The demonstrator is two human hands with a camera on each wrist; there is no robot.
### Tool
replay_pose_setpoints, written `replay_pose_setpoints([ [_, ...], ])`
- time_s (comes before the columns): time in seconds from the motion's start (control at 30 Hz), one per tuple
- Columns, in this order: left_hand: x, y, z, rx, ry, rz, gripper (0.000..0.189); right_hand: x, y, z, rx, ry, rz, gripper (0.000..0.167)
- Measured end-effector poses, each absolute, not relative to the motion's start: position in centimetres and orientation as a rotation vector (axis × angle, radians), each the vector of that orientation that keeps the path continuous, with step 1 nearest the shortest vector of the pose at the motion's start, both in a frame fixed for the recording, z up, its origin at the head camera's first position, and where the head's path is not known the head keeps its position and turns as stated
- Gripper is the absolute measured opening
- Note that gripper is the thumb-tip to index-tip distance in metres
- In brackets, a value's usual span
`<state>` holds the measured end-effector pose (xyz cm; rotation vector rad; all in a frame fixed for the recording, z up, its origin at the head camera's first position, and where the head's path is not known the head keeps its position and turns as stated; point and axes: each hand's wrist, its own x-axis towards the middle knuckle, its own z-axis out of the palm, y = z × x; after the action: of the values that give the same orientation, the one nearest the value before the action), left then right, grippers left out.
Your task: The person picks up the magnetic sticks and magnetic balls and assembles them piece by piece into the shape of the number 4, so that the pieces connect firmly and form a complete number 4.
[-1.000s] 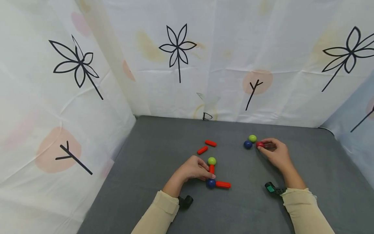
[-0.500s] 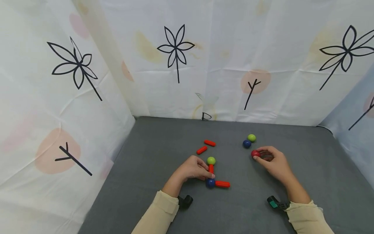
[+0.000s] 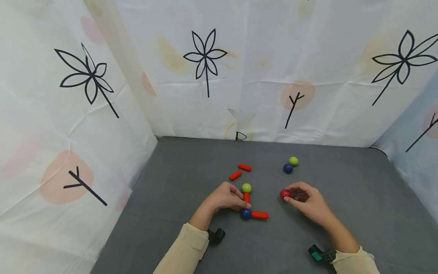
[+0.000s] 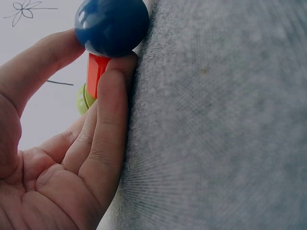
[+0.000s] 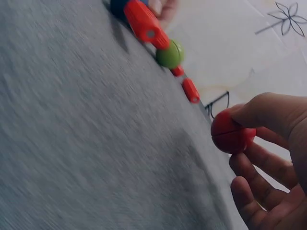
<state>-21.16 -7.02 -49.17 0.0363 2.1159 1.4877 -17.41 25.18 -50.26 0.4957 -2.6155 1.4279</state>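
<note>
Fingers and thumb of my left hand (image 3: 224,198) pinch a joined piece of toy balls and rods, near where its red rod (image 4: 94,76) meets the dark blue ball (image 4: 112,26). A green ball (image 3: 246,188) caps that rod's far end. From the blue ball a second red rod (image 3: 260,215) points right along the table. My right hand (image 3: 309,203) holds a red ball (image 5: 228,136) between thumb and fingertips, right of the joined piece and apart from it. In the right wrist view, a small round grey spot marks the near end of one rod.
Two loose red rods (image 3: 235,175) lie beyond the left hand. Further back to the right, a loose green ball (image 3: 293,161) and a blue ball (image 3: 288,168) sit side by side. Patterned white cloth (image 3: 267,114) stands behind the grey table (image 3: 191,160).
My right hand has drawn the red ball away from the green and blue balls, toward me and left, nearer the joined piece. The left hand keeps its hold in place.
</note>
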Motion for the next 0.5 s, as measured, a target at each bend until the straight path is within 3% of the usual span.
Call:
replay_pose_setpoints([
  [0.5,-21.24,-7.05,-49.25,0.040,2.110,1.490,0.024,-16.49,24.02,-50.58,0.662,-2.661,1.565,0.026],
])
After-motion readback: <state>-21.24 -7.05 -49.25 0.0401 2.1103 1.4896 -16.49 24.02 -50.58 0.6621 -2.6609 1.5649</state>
